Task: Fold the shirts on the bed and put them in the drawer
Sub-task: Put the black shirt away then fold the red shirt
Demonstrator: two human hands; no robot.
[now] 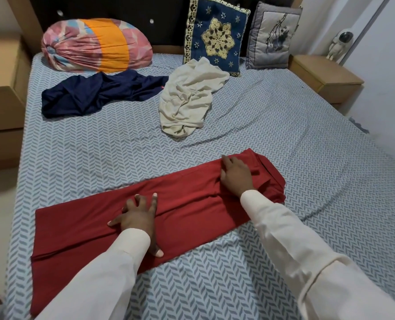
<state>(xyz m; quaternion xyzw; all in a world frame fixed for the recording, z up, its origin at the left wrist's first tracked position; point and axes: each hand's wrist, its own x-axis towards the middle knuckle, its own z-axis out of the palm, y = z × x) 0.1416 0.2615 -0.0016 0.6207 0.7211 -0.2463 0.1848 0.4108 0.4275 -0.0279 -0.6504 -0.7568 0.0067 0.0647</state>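
A red shirt (187,199) lies folded into a long strip across the near part of the bed (307,139). My left hand (138,215) rests flat on its middle-left, fingers spread. My right hand (236,175) presses flat on the strip's right end, where the cloth is bunched in layers. Neither hand grips the cloth. A crumpled navy shirt (94,93) lies further back on the left. A crumpled cream shirt (189,98) lies beside it, towards the middle. Both my arms wear cream sleeves.
At the headboard stand a pink and orange bolster (94,45), a blue patterned cushion (217,35) and a grey cushion (272,35). A wooden nightstand with drawers (325,77) is on the right with a white figurine (338,43). Another wooden unit (2,88) flanks the left.
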